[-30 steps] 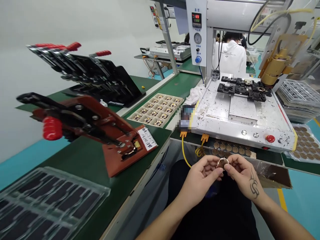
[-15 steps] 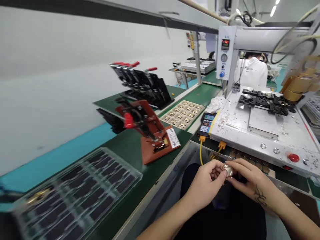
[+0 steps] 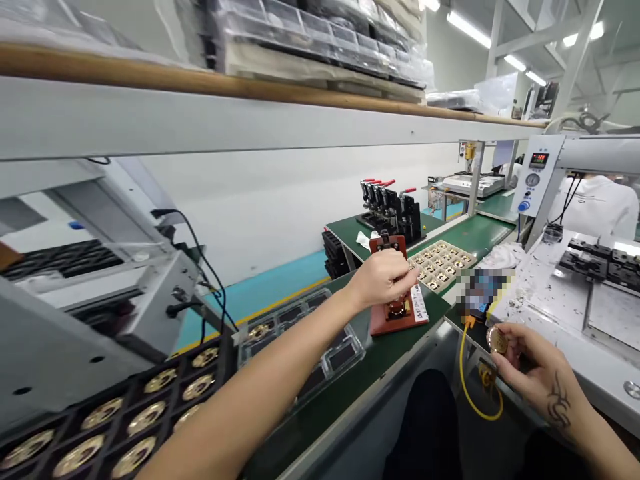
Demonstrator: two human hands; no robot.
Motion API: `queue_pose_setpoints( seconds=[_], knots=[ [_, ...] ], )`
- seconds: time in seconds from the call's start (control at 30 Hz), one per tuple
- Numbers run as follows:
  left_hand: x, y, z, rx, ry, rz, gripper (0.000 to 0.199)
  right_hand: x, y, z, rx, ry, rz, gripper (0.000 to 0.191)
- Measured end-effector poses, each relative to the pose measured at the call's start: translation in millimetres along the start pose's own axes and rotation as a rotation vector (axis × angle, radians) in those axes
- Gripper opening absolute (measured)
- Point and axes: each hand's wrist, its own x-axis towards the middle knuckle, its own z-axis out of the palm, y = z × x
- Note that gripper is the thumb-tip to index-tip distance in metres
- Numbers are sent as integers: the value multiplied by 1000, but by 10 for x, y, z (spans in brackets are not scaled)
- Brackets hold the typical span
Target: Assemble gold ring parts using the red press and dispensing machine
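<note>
My left hand [image 3: 384, 279] is closed at the top of the red-brown clamp fixture [image 3: 395, 325], apparently around its lever, which the fingers hide. A white label [image 3: 419, 303] lies on the right side of the fixture base. Over the bench's front edge at the right, my right hand [image 3: 533, 363] pinches a round gold-coloured metal piece [image 3: 497, 340] between thumb and fingers, its flat face turned to the camera.
A beige tray [image 3: 443, 263] of metal parts stands behind the fixture. Clear plastic tray [image 3: 345, 357] lies left, and a black tray [image 3: 167, 393] of gold rings is lower left. A white machine [image 3: 540, 307] stands right; a yellow cable [image 3: 463, 380] hangs below. A shelf crosses above.
The view has swung left. My hands have parted: the left has gone from the metal piece to the clamp fixture, while the right keeps the piece.
</note>
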Motion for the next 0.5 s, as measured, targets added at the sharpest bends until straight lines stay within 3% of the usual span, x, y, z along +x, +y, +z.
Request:
queue_pose_setpoints(
  seconds=[0.07,0.17,0.23,0.3,0.37,0.43,0.5],
  knots=[
    [164,-3,-71,-43,138,-66,53,172,0,88,71,-44,44,35],
    [487,-100,-327,-178,366,-238,41,477,-30,275,165,-137,91,37],
    [572,-279,-523,-241,395,-401,35,640,-27,419,199,-185,97,39],
    [425,-482,-649,-232,338,-560,31,735,17,551,218,-212,96,40],
    [66,-623,-640,-203,221,-654,26,777,95,669,229,-232,82,38],
    [-378,-671,-469,-227,4,-728,28,815,182,793,214,-249,53,35],
    [-754,-658,-168,-268,-213,-784,23,889,250,948,188,-271,21,32]
  ],
)
